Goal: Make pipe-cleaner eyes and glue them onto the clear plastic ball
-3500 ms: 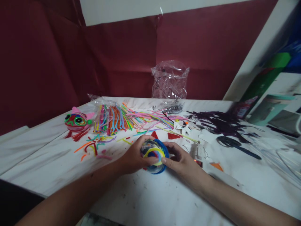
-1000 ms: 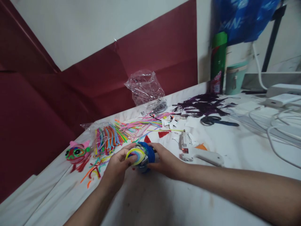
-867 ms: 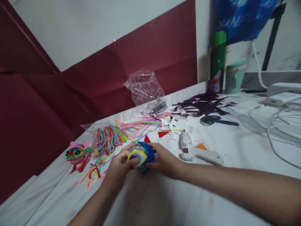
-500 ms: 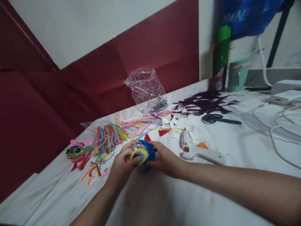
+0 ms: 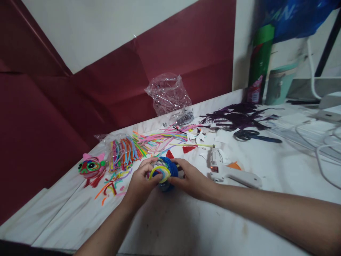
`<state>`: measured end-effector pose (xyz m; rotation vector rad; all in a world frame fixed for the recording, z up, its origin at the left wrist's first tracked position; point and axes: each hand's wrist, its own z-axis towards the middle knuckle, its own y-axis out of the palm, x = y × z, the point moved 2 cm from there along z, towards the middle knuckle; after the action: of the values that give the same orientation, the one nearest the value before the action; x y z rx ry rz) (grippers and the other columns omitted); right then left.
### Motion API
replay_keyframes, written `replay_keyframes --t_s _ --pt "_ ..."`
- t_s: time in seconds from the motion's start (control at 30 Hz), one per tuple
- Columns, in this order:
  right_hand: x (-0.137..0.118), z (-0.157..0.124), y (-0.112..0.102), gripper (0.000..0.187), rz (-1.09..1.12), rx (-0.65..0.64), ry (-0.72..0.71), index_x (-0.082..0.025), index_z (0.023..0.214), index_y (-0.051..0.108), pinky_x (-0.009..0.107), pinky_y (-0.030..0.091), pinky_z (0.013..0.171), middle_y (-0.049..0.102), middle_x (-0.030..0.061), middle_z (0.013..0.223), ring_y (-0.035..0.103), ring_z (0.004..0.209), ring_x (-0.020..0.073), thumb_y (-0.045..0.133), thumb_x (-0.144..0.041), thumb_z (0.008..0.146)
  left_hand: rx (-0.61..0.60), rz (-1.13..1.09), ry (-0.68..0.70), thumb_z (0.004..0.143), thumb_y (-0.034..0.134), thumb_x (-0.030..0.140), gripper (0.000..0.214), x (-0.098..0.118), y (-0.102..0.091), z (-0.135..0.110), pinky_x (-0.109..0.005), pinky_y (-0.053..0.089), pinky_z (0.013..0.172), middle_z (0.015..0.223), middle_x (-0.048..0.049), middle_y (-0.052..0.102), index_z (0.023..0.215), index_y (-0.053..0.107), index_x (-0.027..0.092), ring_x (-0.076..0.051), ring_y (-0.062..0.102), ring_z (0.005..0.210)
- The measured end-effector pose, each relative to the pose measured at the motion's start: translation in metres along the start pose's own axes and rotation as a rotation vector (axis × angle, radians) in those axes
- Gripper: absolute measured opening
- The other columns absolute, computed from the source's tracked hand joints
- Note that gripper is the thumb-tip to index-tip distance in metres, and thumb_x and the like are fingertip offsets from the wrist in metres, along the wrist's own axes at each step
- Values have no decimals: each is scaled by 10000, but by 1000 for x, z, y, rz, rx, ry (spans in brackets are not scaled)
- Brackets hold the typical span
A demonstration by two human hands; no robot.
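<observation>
Between my two hands, low over the white tabletop, is a round blue craft piece (image 5: 173,170) that looks wound with fuzzy strands. On its near side sits a teardrop-shaped patch (image 5: 165,172) with a yellow edge and paler colours inside. My left hand (image 5: 141,183) grips the left side, its thumb pressed on the patch. From the right, my right hand (image 5: 191,179) closes its fingers and thumb around the blue side. The far side and underside of the piece are hidden. Just beyond it lie red triangular pieces (image 5: 189,149).
Right of my hands lies a white glue gun (image 5: 226,172), with scissors (image 5: 257,136) and dark purple strands (image 5: 237,115) behind. At left are a pink-and-red craft figure (image 5: 92,167) and bundled colourful pipe cleaners (image 5: 124,154). A clear plastic bag (image 5: 169,94) leans at the back; cables (image 5: 318,153) lie far right.
The view has shifted slightly, so everything sits a little further right in the picture. Both hands keep the same hold on the blue craft piece.
</observation>
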<state>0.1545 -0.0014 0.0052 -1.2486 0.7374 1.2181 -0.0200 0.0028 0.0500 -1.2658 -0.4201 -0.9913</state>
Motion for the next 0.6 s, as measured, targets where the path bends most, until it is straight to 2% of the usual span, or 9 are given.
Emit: replay_keyframes --t_s 0.17,0.3,0.6 --pt "4 2 2 557 33 -20 12 -130 1216 478 383 466 780 557 140 1152 535 1029 274 628 -376 740 21 -8 42 690 668 276 165 0 2 -1 -383 349 989 1163 -108 582 608 556 187 -270 485 1176" --pt "5 4 4 540 37 -14 19 -128 1195 484 371 468 766 561 137 1133 535 1013 267 631 -355 728 34 -20 62 683 665 274 179 -3 3 -2 -381 361 965 1159 -120 576 594 539 183 -272 500 1154" --pt "5 8 1 431 119 -37 31 -115 1175 521 393 444 834 593 133 1114 560 943 241 498 -325 799 8 0 56 693 653 273 164 -6 -1 -2 -395 340 986 1189 -121 579 609 542 187 -266 503 1152"
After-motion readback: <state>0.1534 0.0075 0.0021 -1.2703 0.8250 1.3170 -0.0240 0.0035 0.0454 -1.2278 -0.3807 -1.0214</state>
